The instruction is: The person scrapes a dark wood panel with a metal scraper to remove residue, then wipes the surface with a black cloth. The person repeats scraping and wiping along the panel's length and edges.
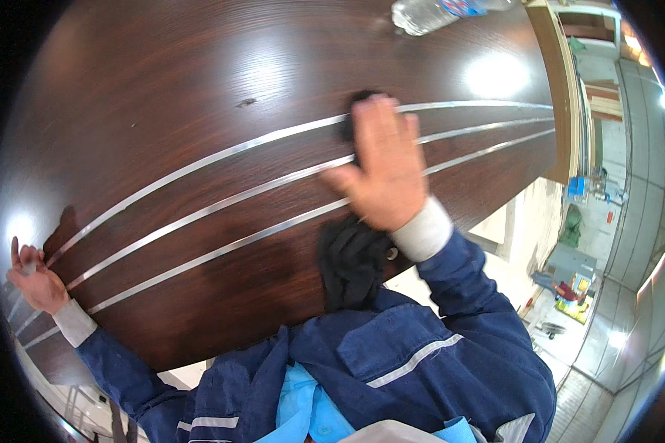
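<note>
A dark brown wood-grain panel (199, 81) lies before me, with three shiny metal strips (236, 192) running along it. My right hand (386, 159) is stretched flat across the strips, palm down, the thumb spread to the left. Something black (363, 97) shows past its fingertips; I cannot tell whether it is a cloth or a shadow. At the far left end, my left hand (38, 284) rests by the strips, one finger raised and the others loosely bent. Close to my body a crumpled black cloth or glove (355, 258) sits on the panel's near edge, below my right wrist.
A clear plastic bottle (428, 15) lies on its side at the panel's far edge. Beside the panel's right end stands a light wooden edge (556, 96). Further right, a person (567, 292) is near a grey machine (571, 264) on the workshop floor.
</note>
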`<control>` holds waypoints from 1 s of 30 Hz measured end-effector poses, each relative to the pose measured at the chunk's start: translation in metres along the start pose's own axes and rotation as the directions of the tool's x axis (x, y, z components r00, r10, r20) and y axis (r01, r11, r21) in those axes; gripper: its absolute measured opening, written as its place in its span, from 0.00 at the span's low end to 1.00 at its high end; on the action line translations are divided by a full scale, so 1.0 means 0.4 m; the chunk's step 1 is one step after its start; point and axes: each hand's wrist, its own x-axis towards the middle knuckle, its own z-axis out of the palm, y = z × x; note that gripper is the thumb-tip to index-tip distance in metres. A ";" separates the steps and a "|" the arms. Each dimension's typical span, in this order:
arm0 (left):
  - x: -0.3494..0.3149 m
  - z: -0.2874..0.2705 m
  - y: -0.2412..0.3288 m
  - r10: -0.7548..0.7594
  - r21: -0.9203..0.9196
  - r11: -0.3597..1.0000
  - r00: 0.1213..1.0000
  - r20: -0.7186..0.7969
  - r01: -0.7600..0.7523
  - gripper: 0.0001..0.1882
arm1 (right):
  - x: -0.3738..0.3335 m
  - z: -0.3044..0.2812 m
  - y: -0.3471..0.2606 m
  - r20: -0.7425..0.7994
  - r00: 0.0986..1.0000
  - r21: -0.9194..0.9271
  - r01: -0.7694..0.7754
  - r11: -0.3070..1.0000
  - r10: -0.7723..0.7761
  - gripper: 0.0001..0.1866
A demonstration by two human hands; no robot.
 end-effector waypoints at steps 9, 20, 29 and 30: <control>-0.035 0.069 0.101 -0.081 0.007 0.996 0.984 -0.159 0.083 0.35 | 0.019 -0.073 -0.053 -0.029 1.000 0.289 0.017 0.957 -0.009 0.49; -0.026 0.070 0.099 -0.084 0.082 0.992 0.983 -0.162 0.098 0.34 | 0.037 -0.085 -0.013 -0.099 0.992 0.302 -0.045 0.952 0.078 0.45; -0.030 0.050 0.086 -0.057 0.120 0.990 0.989 -0.139 0.074 0.34 | -0.019 -0.010 0.104 -0.124 0.978 0.186 -0.144 0.972 0.169 0.33; -0.029 0.046 0.085 -0.056 0.121 0.990 0.989 -0.140 0.074 0.34 | -0.014 -0.007 0.079 -0.087 0.994 0.190 -0.045 0.981 0.062 0.32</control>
